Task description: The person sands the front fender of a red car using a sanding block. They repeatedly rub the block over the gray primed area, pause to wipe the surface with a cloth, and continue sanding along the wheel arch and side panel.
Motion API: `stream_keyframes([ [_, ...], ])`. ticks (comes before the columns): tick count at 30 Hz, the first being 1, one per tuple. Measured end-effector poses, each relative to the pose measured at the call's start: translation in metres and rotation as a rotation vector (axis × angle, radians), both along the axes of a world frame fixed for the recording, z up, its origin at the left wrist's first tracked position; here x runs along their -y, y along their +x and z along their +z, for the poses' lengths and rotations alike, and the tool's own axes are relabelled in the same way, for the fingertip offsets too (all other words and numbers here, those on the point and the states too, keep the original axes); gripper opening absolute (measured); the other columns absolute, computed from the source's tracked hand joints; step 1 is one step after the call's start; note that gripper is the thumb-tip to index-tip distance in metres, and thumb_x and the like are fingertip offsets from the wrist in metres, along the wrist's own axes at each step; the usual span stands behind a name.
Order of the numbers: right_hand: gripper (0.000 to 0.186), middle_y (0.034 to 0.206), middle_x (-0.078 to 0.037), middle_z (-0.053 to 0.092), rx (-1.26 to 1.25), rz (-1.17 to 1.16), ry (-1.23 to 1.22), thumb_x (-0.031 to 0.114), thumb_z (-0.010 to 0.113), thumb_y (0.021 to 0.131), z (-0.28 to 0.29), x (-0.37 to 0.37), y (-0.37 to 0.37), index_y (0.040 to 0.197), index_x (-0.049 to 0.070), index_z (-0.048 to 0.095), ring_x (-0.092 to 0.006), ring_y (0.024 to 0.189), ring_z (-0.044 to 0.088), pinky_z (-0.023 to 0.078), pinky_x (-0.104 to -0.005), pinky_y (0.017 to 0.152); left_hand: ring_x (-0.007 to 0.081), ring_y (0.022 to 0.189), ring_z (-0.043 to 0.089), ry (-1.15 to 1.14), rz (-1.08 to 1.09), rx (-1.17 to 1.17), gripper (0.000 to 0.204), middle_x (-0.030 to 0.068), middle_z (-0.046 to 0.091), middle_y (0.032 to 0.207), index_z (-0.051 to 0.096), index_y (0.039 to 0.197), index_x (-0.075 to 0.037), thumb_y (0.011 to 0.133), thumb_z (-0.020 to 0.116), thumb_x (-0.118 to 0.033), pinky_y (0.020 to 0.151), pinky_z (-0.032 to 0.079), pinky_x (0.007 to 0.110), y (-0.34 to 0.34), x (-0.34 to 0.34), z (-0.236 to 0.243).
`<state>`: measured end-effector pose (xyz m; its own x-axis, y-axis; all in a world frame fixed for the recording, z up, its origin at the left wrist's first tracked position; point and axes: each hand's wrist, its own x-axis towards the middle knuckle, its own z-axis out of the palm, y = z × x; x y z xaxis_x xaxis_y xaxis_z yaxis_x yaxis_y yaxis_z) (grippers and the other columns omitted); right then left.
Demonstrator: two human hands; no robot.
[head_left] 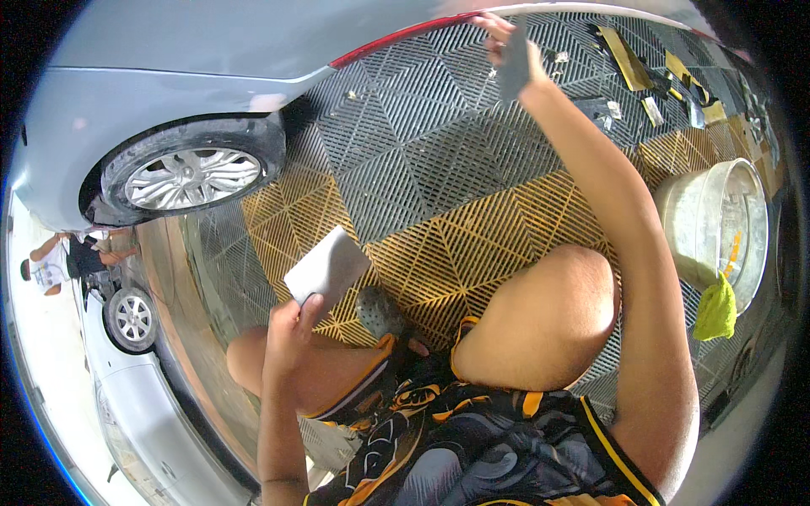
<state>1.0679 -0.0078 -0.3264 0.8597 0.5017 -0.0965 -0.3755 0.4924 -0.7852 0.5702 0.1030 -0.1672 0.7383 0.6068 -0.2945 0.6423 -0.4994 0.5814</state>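
My left hand (291, 331) pinches one corner of a pale grey rectangular sheet (331, 268), thumb on top, over the floor in front of my lap. My right arm stretches far forward. At its end my right hand (534, 71), slightly blurred, holds a thin dark grey flat piece (512, 69), whose exact kind I cannot make out. Its fingertips are at the lower edge of a grey-blue car body (211, 46), by the end of a red strip (405, 39). Whether they touch the car is unclear.
A car wheel (194, 178) stands ahead left. At right is a whitish bucket (704, 215) with a green cloth (717, 310) over its rim. Torn yellow masking paper (624, 61) litters the grated floor (447, 223). Far left are a person (52, 263) and a silver car (148, 413).
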Motion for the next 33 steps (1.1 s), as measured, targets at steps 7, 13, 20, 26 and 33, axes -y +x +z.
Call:
stream_keyframes([
  [7, 0.029, 0.092, -0.002, 0.073, 0.621, 0.184, -0.868, 0.025, 0.066, 0.093, -0.041, 0.079, 0.000, 0.110, 0.002, 0.070, -0.0056, 0.067, 0.057, 0.045, -0.0210, 0.059, 0.0310, 0.055, 0.050, 0.244, -0.415, -0.053, 0.036, 0.0140, 0.050, 0.065, 0.055, 0.074, 0.002, 0.094, 0.066, -0.026, 0.054, 0.042, 0.042, 0.039, -0.034, 0.014],
  [13, 0.025, 0.080, -0.002, 0.072, 0.865, 0.485, -0.914, 0.024, 0.066, 0.093, 0.053, 0.061, -0.065, 0.109, 0.006, 0.073, -0.0070, 0.052, 0.054, 0.047, -0.0249, 0.052, 0.0352, 0.066, 0.058, 0.284, -0.631, -0.020, 0.037, 0.0164, 0.056, 0.073, 0.059, 0.075, 0.000, 0.094, 0.064, -0.031, 0.061, 0.045, 0.046, 0.109, -0.049, 0.011],
  [20, 0.024, 0.090, -0.008, 0.072, 1.468, 0.775, -0.622, 0.026, 0.070, 0.091, 0.126, 0.019, -0.137, 0.102, 0.005, 0.074, -0.0122, 0.062, 0.063, 0.050, -0.0309, 0.055, 0.0390, 0.064, 0.060, 0.090, -0.715, 0.220, 0.039, 0.0205, 0.059, 0.067, 0.059, 0.072, 0.002, 0.094, 0.064, -0.030, 0.060, 0.046, 0.047, 0.149, -0.059, -0.041],
  [26, 0.023, 0.076, -0.015, 0.070, 1.286, 0.861, -0.840, 0.027, 0.069, 0.088, 0.144, -0.009, -0.146, 0.089, 0.005, 0.074, -0.0325, 0.069, 0.068, 0.053, -0.0405, 0.066, 0.0221, 0.067, 0.065, 0.048, -0.382, 0.347, 0.031, 0.0165, 0.066, 0.080, 0.063, 0.098, 0.003, 0.090, 0.071, -0.026, 0.062, 0.050, 0.037, 0.163, -0.091, -0.021],
  [33, 0.023, 0.073, -0.017, 0.068, 1.110, 0.554, -0.901, 0.028, 0.068, 0.086, 0.134, -0.042, -0.172, 0.088, 0.005, 0.073, -0.0347, 0.066, 0.067, 0.053, -0.0424, 0.063, 0.0298, 0.120, 0.056, -0.227, 0.041, 0.374, 0.102, 0.0308, 0.044, 0.141, 0.016, 0.152, 0.009, 0.090, 0.069, -0.052, 0.097, 0.048, 0.037, 0.164, -0.096, -0.057],
])
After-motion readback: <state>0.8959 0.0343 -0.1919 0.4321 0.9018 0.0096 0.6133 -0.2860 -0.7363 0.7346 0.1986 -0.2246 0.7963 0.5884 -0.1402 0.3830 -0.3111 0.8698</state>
